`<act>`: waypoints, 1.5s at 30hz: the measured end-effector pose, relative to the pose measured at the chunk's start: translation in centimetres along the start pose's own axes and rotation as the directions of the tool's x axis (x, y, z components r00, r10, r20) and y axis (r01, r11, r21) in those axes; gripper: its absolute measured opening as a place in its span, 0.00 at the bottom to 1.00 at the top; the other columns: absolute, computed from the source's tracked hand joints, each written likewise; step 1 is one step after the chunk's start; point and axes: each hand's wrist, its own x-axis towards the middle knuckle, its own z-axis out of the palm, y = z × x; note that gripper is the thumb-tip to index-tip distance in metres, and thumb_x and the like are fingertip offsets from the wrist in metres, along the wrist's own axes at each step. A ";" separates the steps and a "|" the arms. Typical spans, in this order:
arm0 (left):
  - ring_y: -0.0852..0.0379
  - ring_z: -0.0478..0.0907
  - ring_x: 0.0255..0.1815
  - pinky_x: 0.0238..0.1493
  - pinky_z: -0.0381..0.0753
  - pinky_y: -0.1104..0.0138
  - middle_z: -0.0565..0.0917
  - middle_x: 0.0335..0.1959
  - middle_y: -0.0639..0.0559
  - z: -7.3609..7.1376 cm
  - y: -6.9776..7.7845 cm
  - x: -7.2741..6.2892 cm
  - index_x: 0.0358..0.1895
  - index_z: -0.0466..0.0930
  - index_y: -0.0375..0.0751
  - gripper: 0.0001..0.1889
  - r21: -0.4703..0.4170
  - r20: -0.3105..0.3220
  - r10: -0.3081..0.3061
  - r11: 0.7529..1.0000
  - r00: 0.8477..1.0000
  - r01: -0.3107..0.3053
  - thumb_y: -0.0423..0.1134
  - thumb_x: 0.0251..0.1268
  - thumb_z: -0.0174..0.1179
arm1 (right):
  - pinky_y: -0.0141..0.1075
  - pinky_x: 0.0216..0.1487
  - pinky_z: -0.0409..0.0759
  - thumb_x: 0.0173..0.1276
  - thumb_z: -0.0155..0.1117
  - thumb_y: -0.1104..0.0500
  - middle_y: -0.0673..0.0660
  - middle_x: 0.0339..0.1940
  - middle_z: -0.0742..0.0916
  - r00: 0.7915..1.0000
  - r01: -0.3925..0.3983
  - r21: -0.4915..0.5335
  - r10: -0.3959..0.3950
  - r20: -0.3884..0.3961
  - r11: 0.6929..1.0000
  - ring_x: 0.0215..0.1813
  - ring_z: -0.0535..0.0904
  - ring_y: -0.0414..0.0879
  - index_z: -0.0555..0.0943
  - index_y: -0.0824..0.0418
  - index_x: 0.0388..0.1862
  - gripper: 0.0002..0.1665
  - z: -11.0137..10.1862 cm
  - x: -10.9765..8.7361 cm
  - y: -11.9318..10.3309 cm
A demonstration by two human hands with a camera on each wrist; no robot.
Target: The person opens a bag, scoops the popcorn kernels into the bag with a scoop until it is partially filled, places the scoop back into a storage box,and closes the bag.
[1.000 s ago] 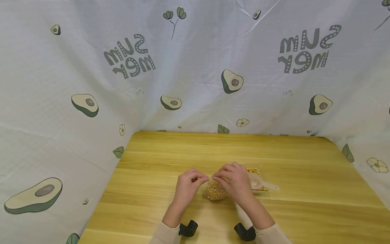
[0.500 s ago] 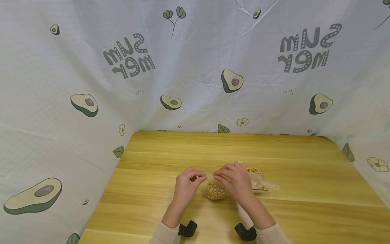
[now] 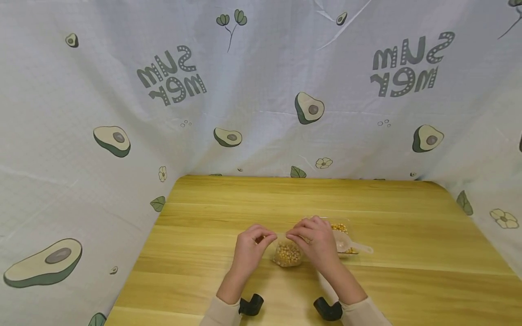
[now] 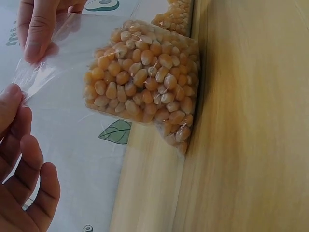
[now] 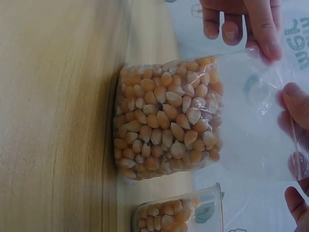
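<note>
A clear plastic bag [image 3: 287, 254] packed with corn kernels [image 4: 140, 72] stands on the table, its upper part unfilled. At the left of its mouth, my left hand [image 3: 249, 248] pinches the film between thumb and fingertips. My right hand [image 3: 316, 240] pinches the top edge on the other side, a short gap from the left fingertips. The right wrist view shows the bag's transparent top [image 5: 251, 116] stretched upright between both hands, with the kernels filling the lower part.
Right behind my right hand is a clear container [image 5: 219, 205] with more corn kernels in it. A translucent scoop [image 3: 342, 242] lies on it, handle pointing right. The wooden table [image 3: 228, 194] ends at a printed cloth [image 3: 261, 90] at the back and sides.
My left fingertips have shifted slightly left, widening the gap between the hands at the bag's mouth. The bag has stayed in place.
</note>
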 end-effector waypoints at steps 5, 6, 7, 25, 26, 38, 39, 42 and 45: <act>0.68 0.72 0.28 0.32 0.79 0.73 0.84 0.29 0.56 0.0 -0.1 0.1 0.32 0.88 0.43 0.05 -0.002 0.035 -0.006 1.000 0.999 0.006 0.39 0.62 0.67 | 0.38 0.36 0.67 0.42 0.81 0.60 0.45 0.26 0.86 1.000 -0.010 0.022 0.009 0.018 1.000 0.32 0.72 0.40 0.88 0.52 0.23 0.09 0.1 -0.1 0.0; 0.68 0.72 0.28 0.33 0.78 0.73 0.84 0.29 0.56 -0.1 -0.1 0.1 0.33 0.88 0.44 0.05 -0.013 0.045 -0.015 1.000 0.999 0.015 0.40 0.63 0.67 | 0.37 0.36 0.67 0.42 0.81 0.60 0.45 0.26 0.86 1.000 -0.013 0.024 0.012 0.022 1.000 0.32 0.73 0.41 0.88 0.52 0.23 0.09 0.1 -0.2 0.0; 0.68 0.72 0.28 0.33 0.78 0.73 0.84 0.29 0.56 -0.1 -0.1 0.1 0.33 0.88 0.44 0.05 -0.024 0.055 -0.023 0.999 0.998 0.025 0.41 0.64 0.66 | 0.37 0.36 0.67 0.42 0.81 0.60 0.45 0.26 0.86 1.000 -0.016 0.028 0.015 0.026 0.999 0.32 0.73 0.41 0.88 0.52 0.24 0.09 0.1 -0.2 -0.1; 0.63 0.73 0.30 0.35 0.77 0.73 0.85 0.33 0.56 0.2 0.2 0.1 0.34 0.88 0.52 0.03 -0.075 0.089 -0.042 0.996 0.995 0.049 0.37 0.61 0.69 | 0.34 0.36 0.70 0.44 0.82 0.63 0.42 0.27 0.86 0.982 -0.164 0.037 0.159 0.102 0.986 0.35 0.76 0.40 0.86 0.49 0.24 0.13 -1.7 -0.8 0.7; 0.63 0.73 0.31 0.35 0.77 0.73 0.85 0.33 0.56 0.3 0.2 0.1 0.34 0.88 0.52 0.03 -0.067 0.092 -0.038 0.997 0.995 0.045 0.37 0.62 0.68 | 0.34 0.36 0.70 0.44 0.82 0.63 0.42 0.26 0.86 0.981 -0.166 0.034 0.162 0.104 0.986 0.35 0.76 0.40 0.86 0.49 0.24 0.13 -1.7 -0.8 0.6; 0.65 0.73 0.31 0.35 0.76 0.73 0.84 0.32 0.55 0.4 0.3 0.2 0.34 0.88 0.45 0.04 -0.055 0.092 -0.025 0.998 0.995 0.030 0.40 0.64 0.66 | 0.33 0.33 0.72 0.42 0.83 0.62 0.43 0.26 0.87 0.981 -0.169 -0.025 0.171 0.088 0.985 0.33 0.76 0.39 0.87 0.50 0.23 0.12 -2.4 -1.1 0.9; 0.65 0.73 0.31 0.35 0.77 0.73 0.84 0.32 0.56 0.5 0.3 0.2 0.34 0.88 0.46 0.04 -0.053 0.092 -0.025 0.998 0.995 0.030 0.41 0.64 0.66 | 0.33 0.33 0.72 0.41 0.83 0.62 0.43 0.25 0.87 0.980 -0.175 -0.033 0.177 0.086 0.984 0.33 0.77 0.39 0.86 0.51 0.23 0.12 -2.6 -1.1 1.0; 0.66 0.72 0.30 0.34 0.77 0.73 0.84 0.33 0.56 0.5 0.3 0.1 0.33 0.87 0.48 0.03 -0.046 0.093 -0.024 0.999 0.995 0.028 0.41 0.64 0.67 | 0.34 0.34 0.70 0.41 0.82 0.62 0.43 0.26 0.86 0.978 -0.185 -0.053 0.189 0.089 0.981 0.33 0.75 0.40 0.86 0.51 0.23 0.12 -3.0 -1.3 1.0; 0.67 0.72 0.30 0.34 0.77 0.73 0.84 0.33 0.57 0.4 0.4 0.1 0.33 0.87 0.49 0.03 -0.032 0.096 -0.014 0.999 0.995 0.017 0.41 0.64 0.66 | 0.36 0.35 0.70 0.42 0.82 0.61 0.44 0.26 0.86 0.983 -0.155 -0.067 0.160 0.090 0.986 0.34 0.76 0.41 0.86 0.51 0.23 0.11 -3.1 -1.4 1.1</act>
